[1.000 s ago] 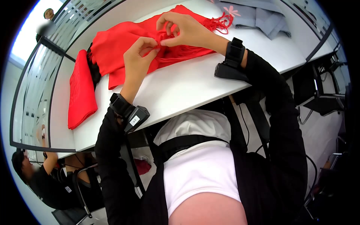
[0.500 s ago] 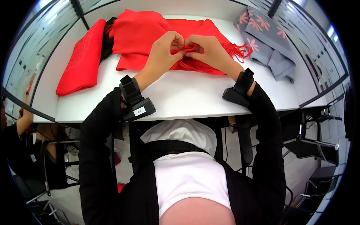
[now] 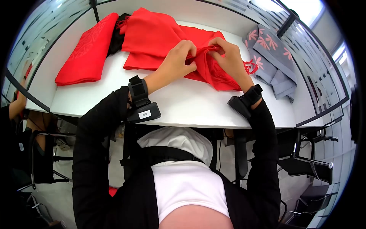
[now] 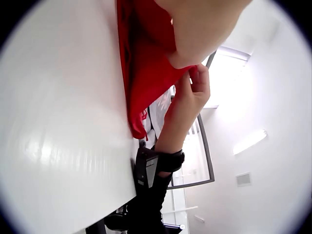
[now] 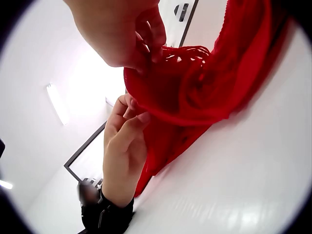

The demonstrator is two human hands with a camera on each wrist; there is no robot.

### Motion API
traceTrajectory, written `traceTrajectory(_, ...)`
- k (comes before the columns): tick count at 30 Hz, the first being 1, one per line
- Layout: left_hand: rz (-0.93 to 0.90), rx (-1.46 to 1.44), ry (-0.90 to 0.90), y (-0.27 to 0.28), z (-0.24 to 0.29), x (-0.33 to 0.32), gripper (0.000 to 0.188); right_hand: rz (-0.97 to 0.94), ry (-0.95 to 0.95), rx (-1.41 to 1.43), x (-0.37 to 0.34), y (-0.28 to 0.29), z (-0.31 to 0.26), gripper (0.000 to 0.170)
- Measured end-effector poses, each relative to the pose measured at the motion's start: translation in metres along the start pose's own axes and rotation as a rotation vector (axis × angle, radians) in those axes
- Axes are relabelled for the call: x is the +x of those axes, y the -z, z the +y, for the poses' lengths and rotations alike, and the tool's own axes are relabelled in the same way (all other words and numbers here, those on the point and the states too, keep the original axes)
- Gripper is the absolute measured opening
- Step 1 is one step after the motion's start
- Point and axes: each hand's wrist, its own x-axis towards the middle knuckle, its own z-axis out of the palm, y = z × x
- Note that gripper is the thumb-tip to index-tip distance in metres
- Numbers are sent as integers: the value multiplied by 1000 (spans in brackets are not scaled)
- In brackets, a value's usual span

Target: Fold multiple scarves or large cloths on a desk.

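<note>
A red fringed scarf (image 3: 152, 36) lies spread over the white desk, its near right part lifted in folds between both hands. My left hand (image 3: 177, 61) pinches the cloth between thumb and fingers at the middle of the scarf. To its right, my right hand (image 3: 230, 59) pinches a raised edge, and loose folds hang below it. In the right wrist view, thin red fringe strands (image 5: 187, 53) show beside the right hand, and the left thumb (image 5: 139, 119) presses at the cloth's edge. The left wrist view shows the held cloth (image 4: 151, 73) stretched above the desk.
A folded red cloth (image 3: 87, 53) with a tone-on-tone pattern lies at the left, with a black item (image 3: 117, 36) beside it. At the right is a folded grey cloth (image 3: 272, 63) with pink flowers. Low partitions border the white desk (image 3: 183, 105).
My hands were close together at the scarf; now they are farther apart, the right one having drawn its edge rightward and up. The head view has turned and shifted.
</note>
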Motion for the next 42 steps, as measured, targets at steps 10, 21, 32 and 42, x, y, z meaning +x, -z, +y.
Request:
traceTrajectory(10, -317, 108, -251, 9, 18, -6, 13, -100, -19, -69, 2, 4, -6, 19)
traceTrajectory(21, -396, 355, -89, 14, 0, -8, 10, -65, -33, -116, -1, 4, 5, 17)
traceTrajectory(32, -356, 335, -136, 16, 3, -6, 5, -141, -61, -91, -5, -1, 12, 18)
traceTrajectory(42, -465, 287, -163, 12, -4, -7, 5, -174, -77, -72, -5, 0, 13, 18)
